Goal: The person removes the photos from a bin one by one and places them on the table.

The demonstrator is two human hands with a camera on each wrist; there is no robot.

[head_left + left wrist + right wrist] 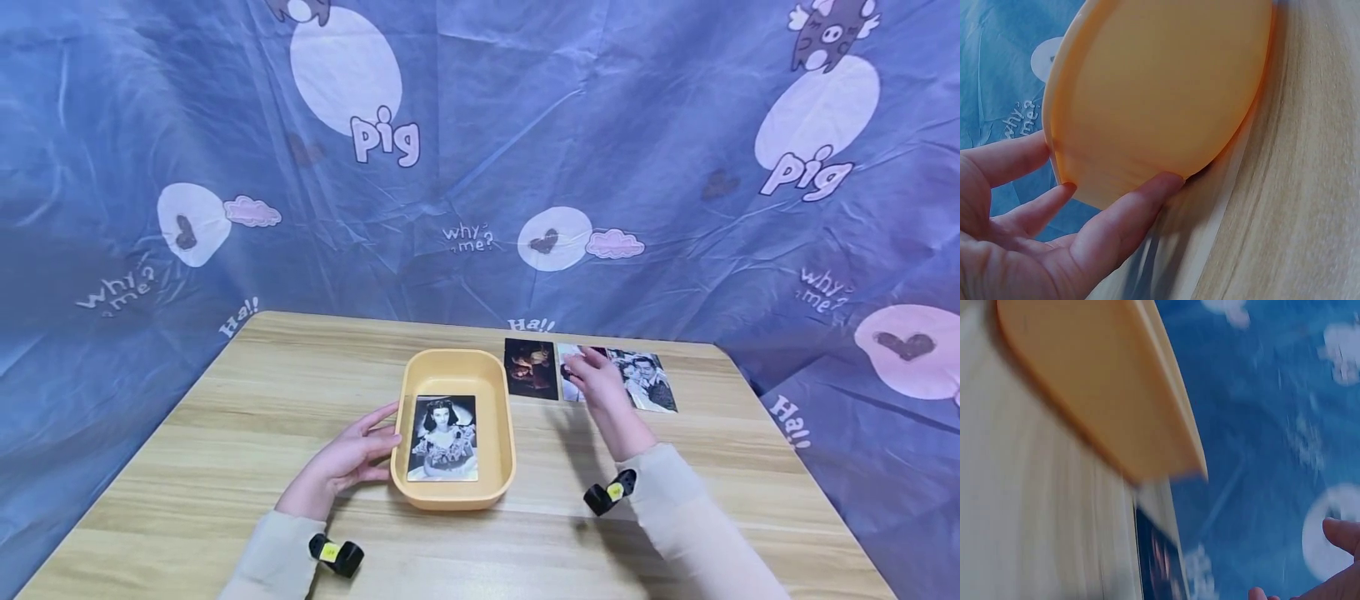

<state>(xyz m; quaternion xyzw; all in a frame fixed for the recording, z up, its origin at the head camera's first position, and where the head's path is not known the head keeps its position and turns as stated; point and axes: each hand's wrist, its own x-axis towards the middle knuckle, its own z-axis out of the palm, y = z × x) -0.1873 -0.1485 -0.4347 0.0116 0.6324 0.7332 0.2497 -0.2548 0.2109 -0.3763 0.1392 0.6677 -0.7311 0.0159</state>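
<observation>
At lower centre, the left hand (362, 452) is resting its wide grip against the tray (492, 450), likely steadying it, while the right hand (600, 385), grip loose and seemingly empty, is hovering over the middle photo (567, 392), right of centre.

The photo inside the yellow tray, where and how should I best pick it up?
I'd pinch the photo by its right edge, from above right: it appears flat, with bare tray floor on that side, while its left edge sits close to the wall.
</observation>
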